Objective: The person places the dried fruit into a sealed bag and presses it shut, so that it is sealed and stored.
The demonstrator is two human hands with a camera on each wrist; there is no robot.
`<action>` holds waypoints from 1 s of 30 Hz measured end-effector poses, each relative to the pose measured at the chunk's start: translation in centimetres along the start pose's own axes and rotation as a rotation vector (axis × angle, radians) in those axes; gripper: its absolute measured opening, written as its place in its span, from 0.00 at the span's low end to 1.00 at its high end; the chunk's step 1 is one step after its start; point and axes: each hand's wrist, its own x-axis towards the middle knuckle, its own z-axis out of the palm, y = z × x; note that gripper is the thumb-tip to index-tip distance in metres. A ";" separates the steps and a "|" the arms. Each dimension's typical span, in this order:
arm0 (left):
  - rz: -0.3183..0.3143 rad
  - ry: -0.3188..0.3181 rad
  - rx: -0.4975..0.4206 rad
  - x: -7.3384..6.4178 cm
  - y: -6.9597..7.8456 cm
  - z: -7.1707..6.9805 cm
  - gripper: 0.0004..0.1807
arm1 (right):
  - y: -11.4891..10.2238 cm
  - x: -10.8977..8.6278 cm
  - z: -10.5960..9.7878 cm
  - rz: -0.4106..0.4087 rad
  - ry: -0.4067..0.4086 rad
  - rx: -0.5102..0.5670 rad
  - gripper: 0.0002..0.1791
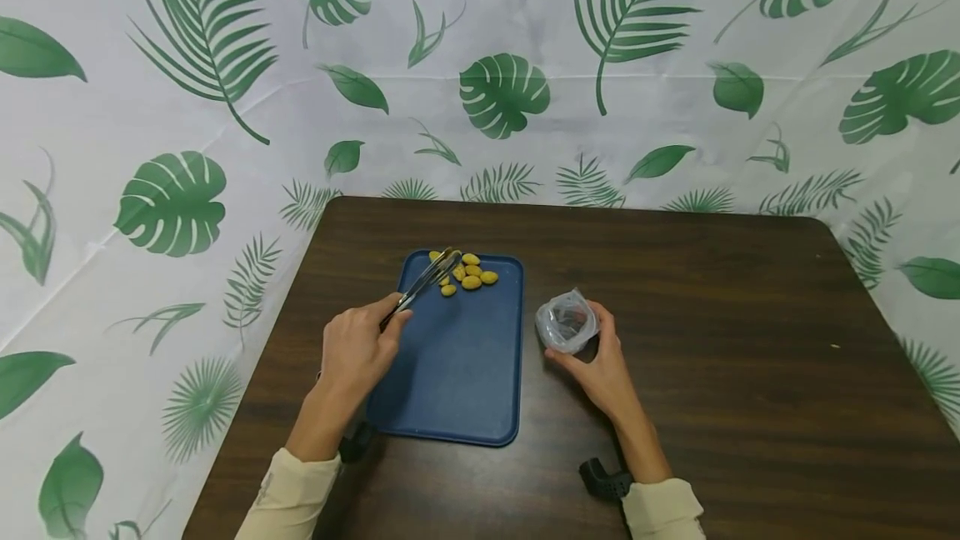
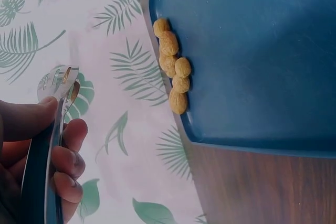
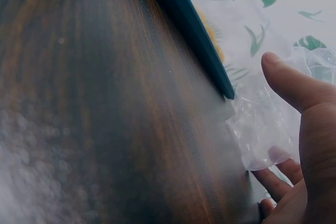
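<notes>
My left hand (image 1: pixel 354 350) grips a pair of metal tongs (image 1: pixel 422 282) with dark handles. Their tips are over the far end of a blue tray (image 1: pixel 465 373), where several yellow-brown, wrinkled nut-like pieces (image 1: pixel 471 282) lie bunched. In the left wrist view the fingers curl round the tongs (image 2: pixel 41 169), and the pieces (image 2: pixel 169 43) line the tray's edge. My right hand (image 1: pixel 603 369) holds a clear plastic bag (image 1: pixel 553 336) open-topped beside the tray's right edge, thumb and fingers on either side. The right wrist view shows the see-through bag (image 3: pixel 265 135) between thumb and fingers.
Both stand on a dark wood-grain table (image 1: pixel 720 340). A white cloth with green leaves (image 1: pixel 420 40) hangs behind and to the left. A small yellowish speck (image 1: pixel 835 346) lies on the table at the right. Black straps (image 1: pixel 603 480) sit on the wrists.
</notes>
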 end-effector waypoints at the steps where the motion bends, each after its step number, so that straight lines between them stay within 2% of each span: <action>1: 0.006 0.000 -0.002 0.1 0.1 0.1 0.15 | 0.1 0.1 0.0 -0.002 0.002 0.004 0.54; 9: 0.026 0.009 -0.015 -0.1 0.7 0.0 0.16 | 1.7 0.2 0.0 -0.019 -0.005 -0.030 0.55; 18: 0.086 0.026 -0.043 -0.3 1.6 0.7 0.16 | 1.9 0.1 -0.2 -0.070 0.015 -0.079 0.55; 23: 0.116 0.024 -0.038 -0.2 2.0 0.9 0.14 | 1.7 0.1 -0.2 -0.065 0.012 -0.106 0.55; 30: 0.148 -0.020 -0.049 0.1 2.9 1.0 0.14 | 1.5 0.1 -0.1 -0.024 0.017 -0.145 0.56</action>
